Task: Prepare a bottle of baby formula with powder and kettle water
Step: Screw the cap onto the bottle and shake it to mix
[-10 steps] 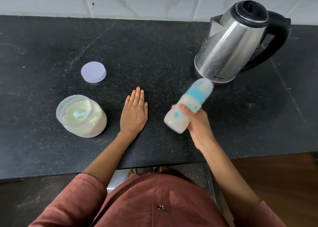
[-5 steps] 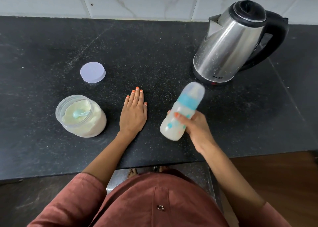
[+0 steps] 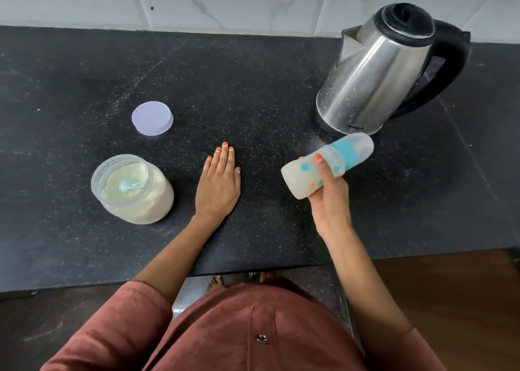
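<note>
My right hand [image 3: 327,199] grips a capped baby bottle [image 3: 302,176] with a blue collar and milky liquid inside; the bottle is held above the counter, tilted steeply with its cap toward the kettle. The steel kettle [image 3: 374,80] with a black lid and handle stands at the back right, just beyond the bottle. My left hand [image 3: 218,186] rests flat on the black counter [image 3: 253,94], fingers straight. Left of it sits an open jar of formula powder [image 3: 132,193] with a pale blue scoop [image 3: 129,185] lying in the powder.
The jar's round pale lid [image 3: 152,118] lies flat on the counter behind the jar. A white tiled wall [image 3: 225,1] backs the counter. The counter's front edge runs just below my forearms, with floor beneath.
The bottle has swung in my right hand: nearer upright half a second ago, now tipped further over toward the right. My left hand stays flat in the same spot.
</note>
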A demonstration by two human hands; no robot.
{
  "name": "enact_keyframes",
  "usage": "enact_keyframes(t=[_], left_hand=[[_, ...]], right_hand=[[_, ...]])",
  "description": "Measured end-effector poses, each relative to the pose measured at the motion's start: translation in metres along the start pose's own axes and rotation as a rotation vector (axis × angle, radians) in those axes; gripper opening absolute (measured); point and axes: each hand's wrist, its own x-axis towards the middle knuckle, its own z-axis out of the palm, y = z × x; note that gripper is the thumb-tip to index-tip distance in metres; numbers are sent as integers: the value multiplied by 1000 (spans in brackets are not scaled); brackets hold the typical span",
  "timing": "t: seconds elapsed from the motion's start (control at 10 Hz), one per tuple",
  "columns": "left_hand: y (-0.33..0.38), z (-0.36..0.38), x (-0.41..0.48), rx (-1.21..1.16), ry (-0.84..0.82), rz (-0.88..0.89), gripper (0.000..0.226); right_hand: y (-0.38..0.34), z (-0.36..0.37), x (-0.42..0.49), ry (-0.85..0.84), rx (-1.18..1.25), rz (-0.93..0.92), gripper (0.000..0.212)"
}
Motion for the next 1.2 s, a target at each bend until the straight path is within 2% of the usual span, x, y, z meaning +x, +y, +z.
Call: enact_keyframes(t=[0.2, 0.3, 0.4, 0.5, 0.6, 0.7, 0.8, 0.9, 1.0, 1.1, 1.2], left_hand=[[0, -1, 1, 8, -7, 4, 49], [0, 0, 1, 7, 1, 2, 49], [-1, 1, 0, 6, -4, -3, 49], [-1, 1, 1, 3, -4, -1, 49], [0, 1, 1, 3, -5, 1, 49], [-1, 2, 1, 0, 3, 0, 49], [-1, 2, 1, 0, 1, -3, 49], [-1, 2, 1, -4, 1, 3, 49], [0, 2, 1, -10, 7, 4, 49], [-1, 3, 1, -10, 13, 2, 48], [-1, 2, 1, -6, 9, 3, 49]], right_hand=[[17, -2, -20, -251, -518, 93, 37], [1, 1, -7, -91, -95, 60, 26], [-2, 5, -2, 12, 6, -4, 16], [13, 3, -16, -190, -374, 87, 27], [10, -4, -19, -259, -428, 107, 41], [-2, -4, -3, -55, 24, 71, 34], [4, 0, -3, 17, -14, 42, 26], [19, -1, -22, -184, -371, 150, 44], [9, -6, -16, -166, -316, 100, 40], [-5, -5, 1, 52, 99, 40, 34], [6, -2, -6, 47, -70, 36, 33]])
